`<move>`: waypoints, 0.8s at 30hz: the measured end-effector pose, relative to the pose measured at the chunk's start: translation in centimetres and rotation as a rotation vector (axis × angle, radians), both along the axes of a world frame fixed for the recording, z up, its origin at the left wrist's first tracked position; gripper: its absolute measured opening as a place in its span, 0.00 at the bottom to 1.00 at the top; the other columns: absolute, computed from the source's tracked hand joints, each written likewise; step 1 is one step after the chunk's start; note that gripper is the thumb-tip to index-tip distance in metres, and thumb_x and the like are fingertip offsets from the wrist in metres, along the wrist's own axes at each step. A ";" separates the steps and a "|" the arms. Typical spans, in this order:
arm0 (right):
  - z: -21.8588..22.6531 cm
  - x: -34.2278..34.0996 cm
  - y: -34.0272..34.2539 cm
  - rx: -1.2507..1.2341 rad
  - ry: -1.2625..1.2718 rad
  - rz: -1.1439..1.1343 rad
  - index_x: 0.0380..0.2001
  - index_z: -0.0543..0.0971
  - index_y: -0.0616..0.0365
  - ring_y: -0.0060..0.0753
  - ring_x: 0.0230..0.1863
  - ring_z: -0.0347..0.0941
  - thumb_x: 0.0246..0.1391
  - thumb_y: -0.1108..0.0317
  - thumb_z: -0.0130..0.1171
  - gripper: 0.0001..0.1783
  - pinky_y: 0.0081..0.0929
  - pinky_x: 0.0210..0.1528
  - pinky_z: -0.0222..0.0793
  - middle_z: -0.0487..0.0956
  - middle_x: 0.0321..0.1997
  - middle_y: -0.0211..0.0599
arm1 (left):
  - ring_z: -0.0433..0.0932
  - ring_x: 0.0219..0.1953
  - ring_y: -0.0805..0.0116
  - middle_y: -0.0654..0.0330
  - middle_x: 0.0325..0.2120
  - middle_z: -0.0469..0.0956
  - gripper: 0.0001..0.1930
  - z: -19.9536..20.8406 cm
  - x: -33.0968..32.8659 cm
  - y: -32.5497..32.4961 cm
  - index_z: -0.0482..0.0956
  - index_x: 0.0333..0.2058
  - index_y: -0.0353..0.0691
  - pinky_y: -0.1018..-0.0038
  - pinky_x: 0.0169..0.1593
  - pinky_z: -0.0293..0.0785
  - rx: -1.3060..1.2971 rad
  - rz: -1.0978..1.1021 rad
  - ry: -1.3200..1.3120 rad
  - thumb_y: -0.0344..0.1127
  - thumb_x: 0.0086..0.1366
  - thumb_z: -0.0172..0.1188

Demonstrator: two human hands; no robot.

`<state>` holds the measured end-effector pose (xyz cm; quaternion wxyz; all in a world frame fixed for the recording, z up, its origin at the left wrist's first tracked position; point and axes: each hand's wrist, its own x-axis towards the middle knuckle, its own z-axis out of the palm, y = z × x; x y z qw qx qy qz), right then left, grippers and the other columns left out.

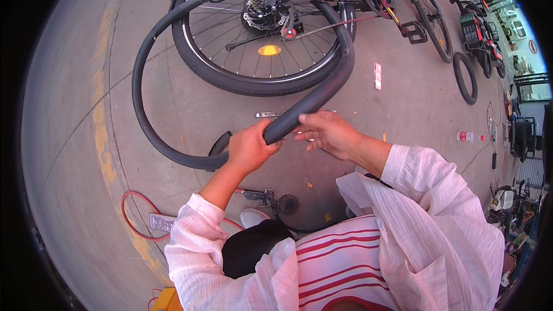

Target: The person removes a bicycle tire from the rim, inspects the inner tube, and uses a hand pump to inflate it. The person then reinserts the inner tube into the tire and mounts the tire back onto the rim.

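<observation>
A long black inner tube (319,99) loops in the air in front of me, its far part passing over a bicycle wheel (242,87). My left hand (250,147) is closed around the near end of its thicker section. Just to the right, my right hand (331,135) has its thumb at the tube's edge, with the fingers apart and slightly bent. The wheel carries a sprocket cluster, a brake disc and a yellow reflector (269,50); it belongs to a bicycle lying on its side. A slim silver bar (271,114) is on the ground behind the tube.
Below my hands lies a dark tool with a round end (287,203). A red hose (123,207) curls beside a grey rectangular piece (163,222). To the right are a pink-white packet (377,76), a loose tyre (465,79), a small bottle (464,136) and another two-wheeler (472,30).
</observation>
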<state>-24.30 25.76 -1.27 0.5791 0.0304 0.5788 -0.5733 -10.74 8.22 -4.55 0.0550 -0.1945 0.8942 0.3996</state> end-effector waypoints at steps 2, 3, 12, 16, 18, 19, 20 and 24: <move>0.2 -0.4 0.0 0.035 -0.015 -0.051 0.47 0.76 0.58 0.32 0.45 0.75 0.59 0.43 0.57 0.28 0.27 0.38 0.71 0.78 0.45 0.40 | 0.81 0.34 0.52 0.55 0.28 0.82 0.20 0.0 0.2 0.0 0.78 0.42 0.49 0.60 0.37 0.75 -0.038 0.005 -0.005 0.48 0.52 0.69; 0.2 -0.9 0.0 0.059 -0.003 -0.084 0.47 0.76 0.56 0.33 0.44 0.75 0.58 0.42 0.56 0.28 0.28 0.39 0.71 0.78 0.45 0.40 | 0.81 0.34 0.52 0.55 0.28 0.82 0.20 -0.1 0.3 0.0 0.78 0.41 0.49 0.60 0.37 0.75 -0.040 0.002 -0.002 0.48 0.52 0.69; -1.0 -3.1 0.4 0.002 0.086 -0.120 0.40 0.78 0.53 0.24 0.42 0.77 0.63 0.44 0.53 0.22 0.21 0.36 0.69 0.81 0.39 0.32 | 0.81 0.30 0.51 0.54 0.25 0.81 0.19 -0.5 0.7 -0.1 0.78 0.39 0.47 0.60 0.34 0.75 -0.028 0.044 0.074 0.48 0.52 0.69; -0.8 -3.1 0.4 -0.027 0.070 -0.129 0.39 0.78 0.55 0.24 0.41 0.77 0.63 0.46 0.53 0.21 0.20 0.35 0.70 0.81 0.39 0.33 | 0.81 0.31 0.51 0.54 0.26 0.81 0.20 -0.5 0.7 -0.4 0.78 0.39 0.46 0.60 0.35 0.75 -0.041 0.023 0.055 0.49 0.51 0.69; -0.7 -3.1 0.4 -0.020 0.068 -0.133 0.39 0.78 0.56 0.24 0.41 0.77 0.63 0.46 0.53 0.22 0.20 0.35 0.70 0.81 0.40 0.34 | 0.81 0.31 0.50 0.54 0.26 0.81 0.20 -0.6 0.6 -0.4 0.78 0.39 0.45 0.60 0.35 0.75 -0.051 0.017 0.050 0.49 0.51 0.69; -0.7 -3.1 0.4 -0.014 0.069 -0.132 0.39 0.78 0.56 0.24 0.42 0.77 0.63 0.46 0.53 0.22 0.20 0.35 0.70 0.81 0.40 0.34 | 0.81 0.31 0.50 0.53 0.26 0.81 0.20 -0.7 0.6 -0.4 0.78 0.39 0.45 0.60 0.35 0.75 -0.054 0.017 0.053 0.49 0.51 0.69; -0.7 -3.1 0.4 -0.008 0.070 -0.131 0.39 0.78 0.56 0.24 0.42 0.77 0.63 0.46 0.53 0.22 0.20 0.34 0.70 0.81 0.40 0.35 | 0.81 0.31 0.50 0.53 0.26 0.81 0.20 -0.7 0.6 -0.4 0.78 0.39 0.45 0.60 0.35 0.75 -0.057 0.016 0.057 0.49 0.51 0.69; -0.7 -3.4 0.2 0.011 0.054 -0.123 0.40 0.78 0.55 0.24 0.40 0.78 0.63 0.45 0.52 0.23 0.20 0.33 0.70 0.81 0.40 0.34 | 0.81 0.31 0.50 0.53 0.26 0.81 0.20 -0.1 0.4 -0.7 0.78 0.38 0.45 0.60 0.35 0.74 -0.021 0.013 0.016 0.50 0.51 0.69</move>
